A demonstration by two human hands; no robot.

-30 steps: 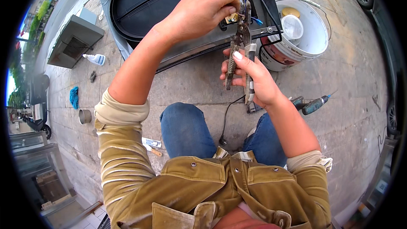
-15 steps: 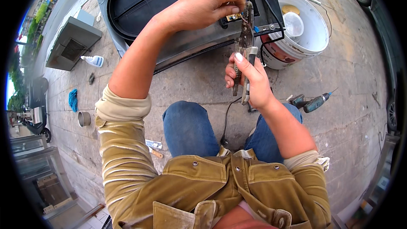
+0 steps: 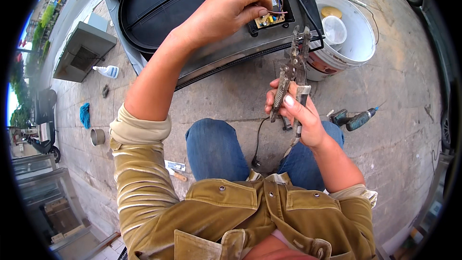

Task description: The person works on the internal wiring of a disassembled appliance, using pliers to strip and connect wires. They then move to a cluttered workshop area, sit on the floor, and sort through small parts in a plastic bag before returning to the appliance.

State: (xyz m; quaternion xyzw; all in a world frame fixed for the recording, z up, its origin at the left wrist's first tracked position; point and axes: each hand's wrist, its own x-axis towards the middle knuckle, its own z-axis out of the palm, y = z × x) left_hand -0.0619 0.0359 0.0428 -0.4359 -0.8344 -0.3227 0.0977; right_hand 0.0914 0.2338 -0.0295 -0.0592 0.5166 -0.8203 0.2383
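Bare steel, dulled and worn, makes up the long flat wire-stripping pliers (image 3: 294, 74) that the right hand (image 3: 298, 115) grips closed around the handles, nose pointing up and away toward the open electrical compartment (image 3: 269, 0), probably so the tool sits ready just below the wiring. The left hand (image 3: 226, 12) reaches over the grey metal outdoor unit with its round black fan grille (image 3: 159, 5), its fingertips pinched on thin coloured wires (image 3: 272, 14) at a small component in that compartment, which seems to hold them steady and clear of the rest. Just beside the unit stands a white plastic bucket (image 3: 361, 43) with small containers inside. A teal cordless drill (image 3: 353, 119) lies on the paving (image 3: 399, 91) near the person's right knee, within easy reach.
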